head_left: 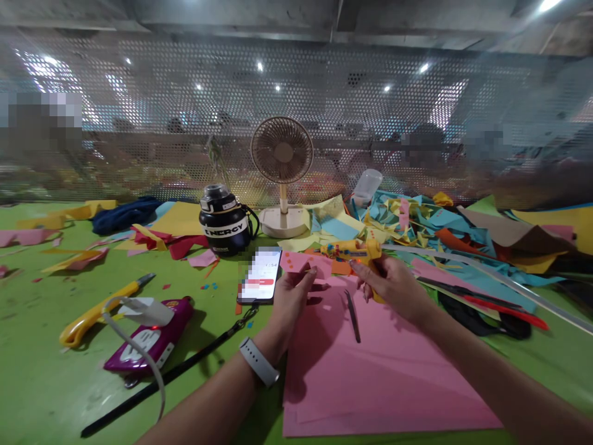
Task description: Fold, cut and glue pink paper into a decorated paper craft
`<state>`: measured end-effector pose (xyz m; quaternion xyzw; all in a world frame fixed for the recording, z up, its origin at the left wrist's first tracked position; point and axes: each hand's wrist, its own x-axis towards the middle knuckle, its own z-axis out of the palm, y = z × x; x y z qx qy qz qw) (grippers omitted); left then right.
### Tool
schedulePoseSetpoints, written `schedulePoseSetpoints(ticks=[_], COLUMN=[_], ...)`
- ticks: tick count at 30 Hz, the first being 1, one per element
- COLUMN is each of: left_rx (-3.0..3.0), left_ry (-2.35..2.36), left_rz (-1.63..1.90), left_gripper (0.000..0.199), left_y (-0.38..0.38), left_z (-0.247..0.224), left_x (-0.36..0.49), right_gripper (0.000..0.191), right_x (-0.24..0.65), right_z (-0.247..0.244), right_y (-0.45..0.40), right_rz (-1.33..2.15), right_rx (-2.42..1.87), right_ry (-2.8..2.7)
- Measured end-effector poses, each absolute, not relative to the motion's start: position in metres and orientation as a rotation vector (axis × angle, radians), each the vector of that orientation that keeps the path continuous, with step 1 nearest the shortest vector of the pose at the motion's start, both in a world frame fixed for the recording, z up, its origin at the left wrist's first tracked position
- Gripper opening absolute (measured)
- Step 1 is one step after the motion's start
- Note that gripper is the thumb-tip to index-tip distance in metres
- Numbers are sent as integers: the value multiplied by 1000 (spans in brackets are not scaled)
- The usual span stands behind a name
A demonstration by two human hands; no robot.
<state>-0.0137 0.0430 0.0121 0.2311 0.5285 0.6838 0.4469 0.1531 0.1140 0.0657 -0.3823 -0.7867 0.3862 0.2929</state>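
Note:
My right hand [389, 285] is wrapped round a yellow glue gun [354, 250], its nozzle pointing left. My left hand [296, 289], with a pale watch on the wrist, has its thumb and fingers drawn together; what lies between them is too small to make out. Just beyond the left fingertips is a pink paper piece with orange dots [301, 263]. An orange scrap [341, 267] lies below the glue gun's nozzle. Dark tweezers [353, 316] rest on the stacked pink sheets [370, 383] between my forearms.
A phone [259, 275] lies left of my left hand. Behind it stand a black jug [225, 225] and a small fan [282, 151]. Left are a yellow cutter [104, 312] and purple power bank [152, 340]. Paper scraps [426, 216] heap at the back right, near red-handled scissors [504, 309].

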Motion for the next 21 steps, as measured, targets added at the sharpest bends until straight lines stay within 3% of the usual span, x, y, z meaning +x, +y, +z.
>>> schedulePoseSetpoints(ticks=[4,10,16,21], left_rx=[591,593,578,559], left_ry=[1297,1289,1288,1298], left_rz=[1680,1660,1686,1694], left_gripper=[40,40,34,34], left_y=[41,36,36,37], left_z=[14,21,20,21], left_x=[-13,-11,-10,-9], right_gripper=[32,31,41,46], right_x=[159,194,274,351], right_z=[65,71,46,30], right_y=[123,122,125,125], right_rz=[959,491,116,20], right_rx=[-993,-1020,-1028,-1260], right_ry=[-2034,-2117,-2313,-2415])
